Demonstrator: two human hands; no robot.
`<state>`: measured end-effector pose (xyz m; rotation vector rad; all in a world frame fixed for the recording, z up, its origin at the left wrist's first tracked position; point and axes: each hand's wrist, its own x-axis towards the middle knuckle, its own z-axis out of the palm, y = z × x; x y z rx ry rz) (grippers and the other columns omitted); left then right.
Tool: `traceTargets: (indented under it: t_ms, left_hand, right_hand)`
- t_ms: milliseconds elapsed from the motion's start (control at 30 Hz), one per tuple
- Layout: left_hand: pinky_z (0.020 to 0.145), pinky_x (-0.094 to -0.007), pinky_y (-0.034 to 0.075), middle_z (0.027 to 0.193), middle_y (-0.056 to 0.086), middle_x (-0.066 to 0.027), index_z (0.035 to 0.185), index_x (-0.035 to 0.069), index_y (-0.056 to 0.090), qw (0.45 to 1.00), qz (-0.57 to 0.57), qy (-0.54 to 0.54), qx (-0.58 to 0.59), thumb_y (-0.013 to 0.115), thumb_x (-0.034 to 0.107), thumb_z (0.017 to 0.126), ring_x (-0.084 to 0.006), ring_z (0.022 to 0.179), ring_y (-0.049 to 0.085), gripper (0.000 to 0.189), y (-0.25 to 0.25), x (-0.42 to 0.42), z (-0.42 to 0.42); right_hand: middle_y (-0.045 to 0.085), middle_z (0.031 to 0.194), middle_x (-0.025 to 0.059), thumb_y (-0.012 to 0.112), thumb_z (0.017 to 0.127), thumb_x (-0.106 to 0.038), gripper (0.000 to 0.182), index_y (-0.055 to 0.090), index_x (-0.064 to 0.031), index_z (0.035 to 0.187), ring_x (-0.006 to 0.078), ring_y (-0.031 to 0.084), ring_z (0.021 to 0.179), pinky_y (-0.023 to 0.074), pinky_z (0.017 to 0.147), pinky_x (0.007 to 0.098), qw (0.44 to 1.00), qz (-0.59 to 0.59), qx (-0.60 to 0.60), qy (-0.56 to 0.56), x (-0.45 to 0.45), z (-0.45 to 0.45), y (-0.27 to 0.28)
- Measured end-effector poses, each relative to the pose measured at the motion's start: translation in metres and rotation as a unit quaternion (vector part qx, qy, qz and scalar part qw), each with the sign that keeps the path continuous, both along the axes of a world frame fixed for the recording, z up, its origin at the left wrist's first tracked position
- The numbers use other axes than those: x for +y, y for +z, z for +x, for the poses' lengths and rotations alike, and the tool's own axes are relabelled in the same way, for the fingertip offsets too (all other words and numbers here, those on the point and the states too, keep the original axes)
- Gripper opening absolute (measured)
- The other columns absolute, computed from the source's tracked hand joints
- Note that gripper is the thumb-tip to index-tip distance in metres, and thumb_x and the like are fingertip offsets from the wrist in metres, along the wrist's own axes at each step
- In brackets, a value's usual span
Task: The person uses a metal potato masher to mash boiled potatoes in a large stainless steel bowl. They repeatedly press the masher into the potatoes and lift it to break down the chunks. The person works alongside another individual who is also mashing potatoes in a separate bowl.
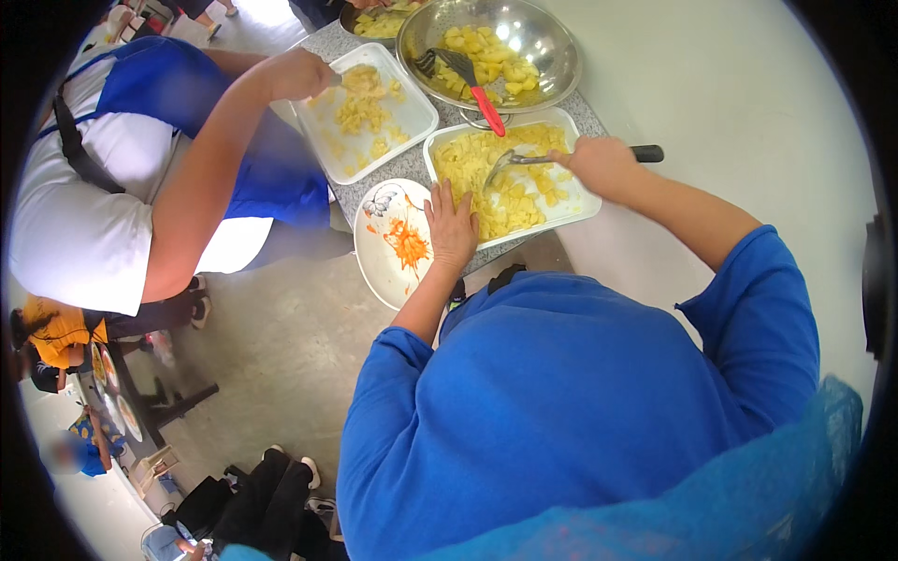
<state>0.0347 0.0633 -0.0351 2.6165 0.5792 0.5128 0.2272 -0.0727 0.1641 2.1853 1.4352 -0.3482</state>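
In my right hand (605, 167) is a metal masher or slotted utensil (527, 160) with a black handle; its exact kind cannot be told. Its head rests among chopped yellow potatoes (484, 158) in a white plastic tray (595, 205). My left hand (450, 223) lies with spread fingers on the tray's near left edge, touching the potato pieces. Under and beside that wrist stands a white bowl (375, 270) with shredded orange food (407, 240), perhaps carrot. Behind the tray, a steel colander (561, 52) holds larger potato chunks (480, 52) and a red-handled black utensil (484, 102).
A co-worker in a blue apron (270, 165) works on the left over a second white tray (421, 119) of mashed potato. Another pan (347, 24) stands at the back of the speckled stone counter (593, 119). A pale wall (701, 84) rises at right.
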Motion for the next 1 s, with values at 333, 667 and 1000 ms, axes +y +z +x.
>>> traceTargets:
  t_ms: [333,667,1000]
  left_hand:
    - [0.103,-0.0547,0.020,0.137,0.030,-0.0235,0.117,0.008,0.052,1.000,-0.014,0.007,-0.003,0.059,0.016,0.076,-0.0417,0.128,0.024,0.042,-0.003,0.000,0.001]
    - [0.103,-0.0543,0.021,0.136,0.030,-0.0236,0.117,0.008,0.052,0.999,-0.013,-0.035,-0.002,0.060,0.015,0.076,-0.0416,0.128,0.024,0.043,0.003,0.004,0.002]
    - [0.103,-0.0549,0.021,0.136,0.031,-0.0237,0.118,0.008,0.051,0.997,-0.008,-0.073,-0.014,0.060,0.014,0.075,-0.0416,0.128,0.026,0.044,0.002,0.010,0.000]
  right_hand:
    - [0.063,0.078,0.0106,0.043,0.087,-0.013,0.038,0.053,-0.0229,0.122,0.0257,0.064,0.073,0.0510,0.061,0.0389,0.997,-0.066,-0.039,-0.033,-0.029,0.010,0.054]
    - [0.063,0.089,0.0050,0.042,0.091,-0.017,0.034,0.052,-0.0216,0.123,0.0223,0.064,0.082,0.0511,0.059,0.0367,0.994,-0.096,-0.049,-0.024,0.028,-0.042,0.008]
    - [0.064,0.080,0.0058,0.041,0.091,-0.018,0.029,0.058,-0.0219,0.115,0.0231,0.065,0.076,0.0513,0.059,0.0385,0.998,-0.048,-0.040,-0.026,0.013,-0.044,0.054]
